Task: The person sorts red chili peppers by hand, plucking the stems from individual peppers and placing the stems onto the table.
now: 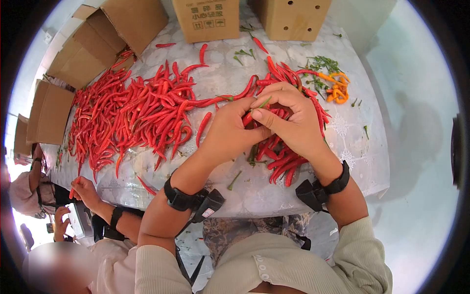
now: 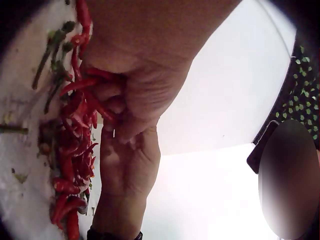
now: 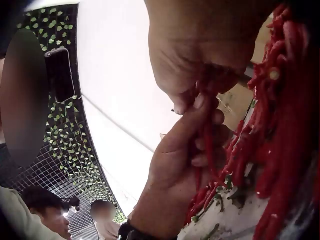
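Above the table, both hands meet over a pile of red peppers (image 1: 284,166). The left hand (image 1: 230,130) grips red peppers (image 1: 248,119); in the right wrist view its fingers curl round long red peppers (image 3: 209,150). With thumb and forefinger together at a green stem (image 1: 265,102), the right hand (image 1: 296,120) pinches at the pepper's end. The left wrist view has the left hand (image 2: 145,80) touching the right hand (image 2: 127,162), some fingertips hidden.
A large heap of red peppers (image 1: 142,108) lies on the left. Orange peppers (image 1: 338,90) and green stems (image 1: 325,63) are at the right. Cardboard boxes (image 1: 208,22) stand along the back and left. Another person's hand (image 1: 85,191) is at the table's left front.
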Tool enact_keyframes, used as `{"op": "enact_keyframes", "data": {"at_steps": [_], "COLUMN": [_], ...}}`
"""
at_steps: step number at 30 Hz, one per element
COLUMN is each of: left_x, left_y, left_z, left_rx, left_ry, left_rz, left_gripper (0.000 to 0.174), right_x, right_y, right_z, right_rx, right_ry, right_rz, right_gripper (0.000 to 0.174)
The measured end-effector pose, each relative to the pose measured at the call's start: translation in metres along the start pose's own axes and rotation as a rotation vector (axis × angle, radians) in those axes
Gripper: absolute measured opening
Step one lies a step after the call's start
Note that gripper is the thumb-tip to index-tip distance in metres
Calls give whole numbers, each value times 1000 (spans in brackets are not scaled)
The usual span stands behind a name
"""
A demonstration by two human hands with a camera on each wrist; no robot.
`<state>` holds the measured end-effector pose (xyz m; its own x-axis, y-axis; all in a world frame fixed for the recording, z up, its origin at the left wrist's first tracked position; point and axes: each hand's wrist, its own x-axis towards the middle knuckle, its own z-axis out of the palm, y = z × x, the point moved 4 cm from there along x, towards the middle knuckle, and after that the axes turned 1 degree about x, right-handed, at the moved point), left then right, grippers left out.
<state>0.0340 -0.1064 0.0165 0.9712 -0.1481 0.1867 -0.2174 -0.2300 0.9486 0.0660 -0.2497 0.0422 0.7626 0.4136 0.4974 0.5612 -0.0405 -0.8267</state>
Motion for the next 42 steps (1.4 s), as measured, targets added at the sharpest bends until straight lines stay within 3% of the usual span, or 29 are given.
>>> {"op": "enact_keyframes", "data": {"at_steps": [2, 5, 8, 11, 17, 20, 23, 35, 42], "left_x": [0, 0, 2, 2, -1, 1, 0, 0, 2], "left_y": [0, 8, -3, 4, 8, 9, 7, 12, 10], "left_z": [1, -4, -5, -2, -1, 1, -2, -2, -2], "left_rx": [13, 24, -301, -356, -487, -438, -413, -470, -471], "left_ry": [19, -36, -54, -95, -119, -83, -143, -150, -117], "left_rz": [38, -61, -183, -161, -220, -101, -158, -44, -38], "left_gripper": [40, 34, 29, 25, 24, 23, 21, 18, 19], "right_x": [-1, -1, 3, 2, 1, 2, 2, -2, -4], "right_y": [0, 5, 17, 14, 12, 7, 9, 14, 20], "right_z": [1, -6, -16, -15, -9, -10, -12, -5, -2], "right_rx": [-3, 69, 201, 159, 101, 64, 92, 726, 876], "right_ry": [-18, 106, 214, 179, 165, 118, 59, -70, 94], "right_rz": [27, 76, 131, 173, 52, 79, 124, 391, 447], "right_gripper": [16, 16, 17, 17, 18, 18, 18, 18, 14]}}
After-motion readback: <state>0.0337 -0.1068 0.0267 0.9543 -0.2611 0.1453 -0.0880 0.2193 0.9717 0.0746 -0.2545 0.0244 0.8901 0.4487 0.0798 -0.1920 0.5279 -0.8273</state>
